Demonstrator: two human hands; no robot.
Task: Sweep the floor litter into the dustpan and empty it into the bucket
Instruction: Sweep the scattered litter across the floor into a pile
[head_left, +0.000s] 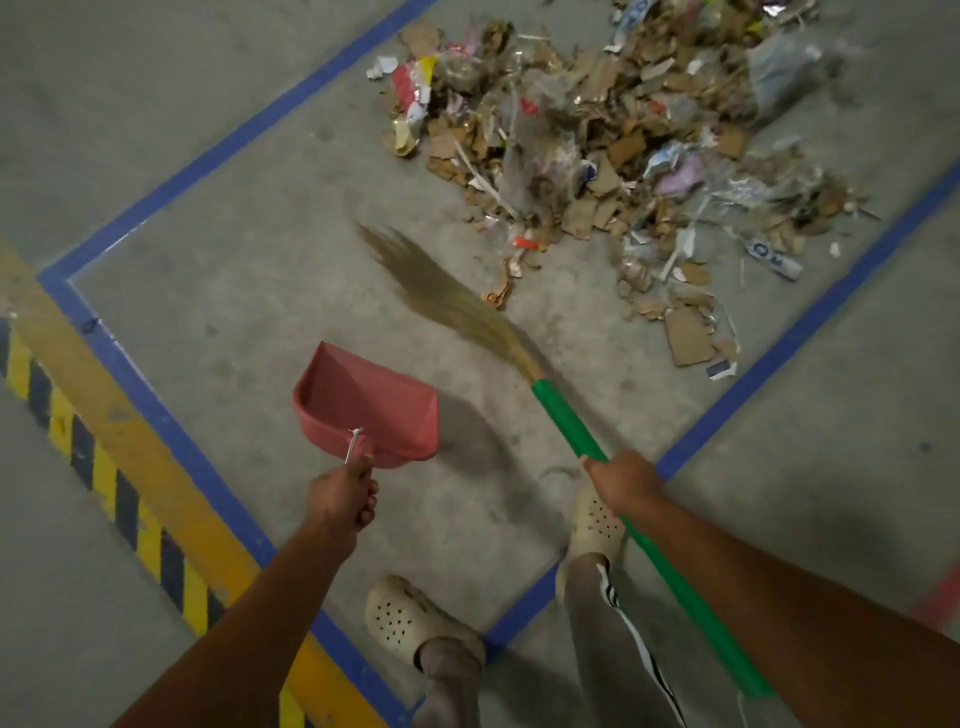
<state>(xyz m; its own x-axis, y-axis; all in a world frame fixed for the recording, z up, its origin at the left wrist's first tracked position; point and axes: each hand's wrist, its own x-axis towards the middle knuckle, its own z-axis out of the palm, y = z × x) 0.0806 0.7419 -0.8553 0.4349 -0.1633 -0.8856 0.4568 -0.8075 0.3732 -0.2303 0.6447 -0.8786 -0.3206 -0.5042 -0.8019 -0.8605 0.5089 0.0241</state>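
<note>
The left hand (340, 499) is curled tight around the short handle of a red dustpan (363, 400), a white string loop (353, 444) sticking up just above the knuckles. The pan's open mouth faces up and away from the person, its inside shows no litter, and it casts a shadow on the concrete floor (234, 312) to its right; whether its edge touches the ground cannot be told. The right hand (623, 480) is clamped on the green handle of a broom (569, 421), gripping it about midway, with the rest of the stick running back past the right forearm. The broom's tan grass bristles (447, 296) fan out up and to the left, blurred, just beside the near edge of the litter. The 2 hands are well apart, the dustpan on the left and the broom on the right. The litter pile (597, 130), mostly torn cardboard, paper scraps and plastic wrappers, lies in the upper right, inside a rectangle marked by blue floor tape (171, 171), with loose pieces trailing toward the person. A yellow and black hazard stripe (104, 467) runs alongside the blue line at left. 2 beige perforated clogs (410, 618) stand at the rectangle's near corner.
</note>
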